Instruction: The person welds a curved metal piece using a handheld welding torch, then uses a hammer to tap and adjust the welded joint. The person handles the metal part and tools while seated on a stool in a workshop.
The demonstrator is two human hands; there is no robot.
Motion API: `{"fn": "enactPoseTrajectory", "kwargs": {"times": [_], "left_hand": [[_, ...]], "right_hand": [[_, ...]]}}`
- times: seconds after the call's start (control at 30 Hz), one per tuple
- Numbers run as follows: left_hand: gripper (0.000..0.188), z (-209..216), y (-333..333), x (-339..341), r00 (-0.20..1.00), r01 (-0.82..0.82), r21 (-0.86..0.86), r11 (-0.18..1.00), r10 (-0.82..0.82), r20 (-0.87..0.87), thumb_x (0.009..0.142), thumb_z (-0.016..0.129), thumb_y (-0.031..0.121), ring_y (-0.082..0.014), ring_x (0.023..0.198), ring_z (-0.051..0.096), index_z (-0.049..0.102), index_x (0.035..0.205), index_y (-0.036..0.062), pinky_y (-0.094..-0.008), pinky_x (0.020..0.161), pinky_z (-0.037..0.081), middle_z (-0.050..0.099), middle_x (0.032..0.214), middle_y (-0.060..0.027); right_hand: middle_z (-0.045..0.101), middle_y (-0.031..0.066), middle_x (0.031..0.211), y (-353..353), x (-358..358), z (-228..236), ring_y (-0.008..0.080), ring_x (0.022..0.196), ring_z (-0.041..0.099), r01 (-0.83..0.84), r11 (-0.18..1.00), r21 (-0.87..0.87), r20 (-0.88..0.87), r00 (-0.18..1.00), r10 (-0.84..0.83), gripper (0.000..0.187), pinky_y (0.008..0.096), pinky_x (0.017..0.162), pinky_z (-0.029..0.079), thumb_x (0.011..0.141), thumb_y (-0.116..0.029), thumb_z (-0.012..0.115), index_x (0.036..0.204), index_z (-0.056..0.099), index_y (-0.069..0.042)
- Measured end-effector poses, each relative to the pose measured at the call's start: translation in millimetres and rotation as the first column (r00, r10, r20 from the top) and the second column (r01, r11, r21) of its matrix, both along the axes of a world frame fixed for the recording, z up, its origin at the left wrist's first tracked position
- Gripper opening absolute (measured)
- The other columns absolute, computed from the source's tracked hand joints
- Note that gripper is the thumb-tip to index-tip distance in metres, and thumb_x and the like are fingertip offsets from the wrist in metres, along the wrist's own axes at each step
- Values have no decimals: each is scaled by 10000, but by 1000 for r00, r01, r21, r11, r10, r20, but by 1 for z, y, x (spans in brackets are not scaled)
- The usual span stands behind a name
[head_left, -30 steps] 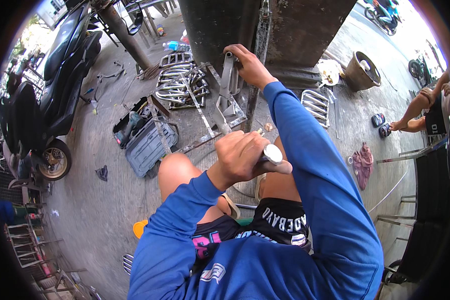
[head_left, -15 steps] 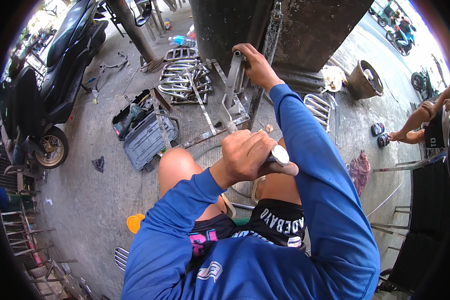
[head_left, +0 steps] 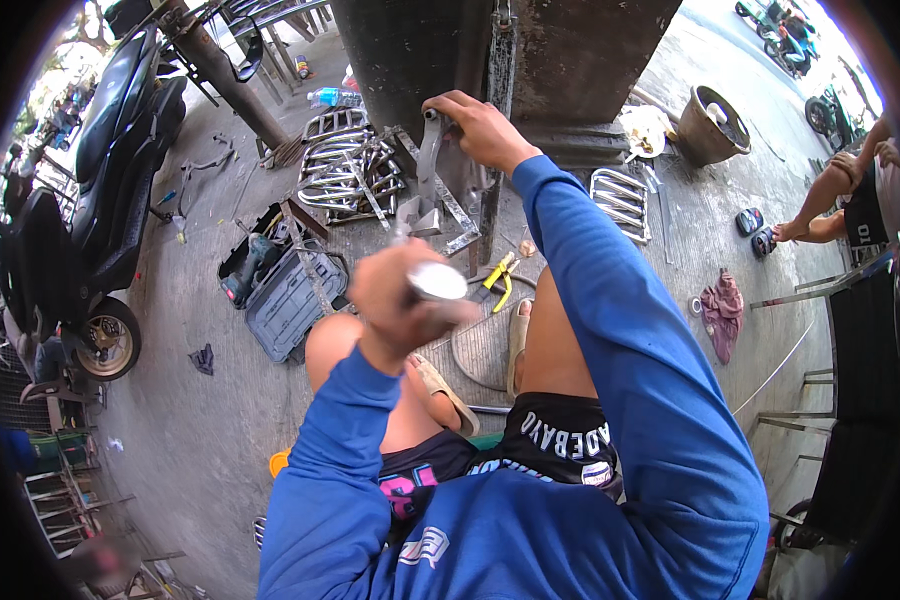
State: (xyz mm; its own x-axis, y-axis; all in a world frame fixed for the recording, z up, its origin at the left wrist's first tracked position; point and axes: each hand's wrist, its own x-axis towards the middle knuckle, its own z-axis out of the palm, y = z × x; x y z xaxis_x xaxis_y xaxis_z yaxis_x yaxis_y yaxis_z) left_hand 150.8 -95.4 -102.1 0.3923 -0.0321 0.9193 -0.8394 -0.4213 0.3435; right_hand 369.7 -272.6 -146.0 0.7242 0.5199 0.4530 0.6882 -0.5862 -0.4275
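Observation:
My left hand (head_left: 385, 300), smeared by motion, is wrapped round a hand tool whose round whitish end (head_left: 438, 281) faces me. A greyish shaft shows at the fist's far side, near the metal bracket; the tool's kind is unclear. Farther off, the fingers of my right hand (head_left: 480, 130) close over the upper end of a grey metal bracket (head_left: 429, 160), which stands upright by a dark steel block. Beside the bracket lies a frame of worn flat steel bars (head_left: 460, 242). Yellow-handled pliers (head_left: 500, 278) rest on the floor between the frame and my sandalled feet.
An open grey toolbox (head_left: 295, 305) holds a teal power tool (head_left: 260, 262). Chrome tube racks (head_left: 350, 165) lie behind it. A scooter (head_left: 100, 200) stands at left. At right are a bucket (head_left: 712, 125), sandals (head_left: 750, 222), a cloth (head_left: 722, 315) and a seated person's leg (head_left: 820, 200).
My left hand has swung left with its tool, uncovering the yellow pliers and more of my feet. My right hand keeps its hold on the bracket. The whole view has shifted slightly.

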Motion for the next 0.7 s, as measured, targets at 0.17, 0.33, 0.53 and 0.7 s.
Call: {"fn": "enactPoseTrajectory", "kwargs": {"times": [0.17, 0.33, 0.53, 0.7], "left_hand": [[561, 11, 92, 26, 930, 10, -565, 825, -215, -298, 989, 656, 547, -106, 452, 384, 465, 721, 93, -283, 431, 293, 440, 591, -17], [522, 0, 192, 18, 846, -133, -676, 725, -273, -459, 1026, 600, 493, -78, 447, 234, 378, 722, 131, -277, 429, 224, 300, 570, 28], [493, -91, 240, 29, 761, -245, -708, 662, -321, -564, 1012, 561, 475, -72, 439, 191, 356, 707, 147, -273, 426, 214, 262, 554, 41], [512, -145, 253, 38, 746, -334, -786, 519, -364, -558, 997, 527, 526, -75, 438, 134, 324, 691, 168, -273, 436, 208, 241, 547, 50]], "right_hand": [[638, 167, 1251, -1, 3, -12, 391, 1196, 611, 36, 936, -350, 111, 994, 4, 724, 498, 996, 533, 921, -96, 689, 1577, 424, -252], [649, 200, 1215, 28, 12, -56, 403, 1156, 636, -182, 784, -593, -167, 981, 102, 820, 498, 960, 541, 927, -164, 720, 1636, 309, -171], [669, 218, 1202, 77, 32, -141, 415, 1145, 651, -354, 665, -657, -321, 930, 178, 767, 498, 943, 538, 943, -221, 713, 1607, 346, -105], [633, 213, 1195, 84, 35, -175, 415, 1123, 620, -392, 760, -518, -351, 908, 228, 587, 493, 950, 513, 993, -165, 640, 1530, 431, -51]]}}
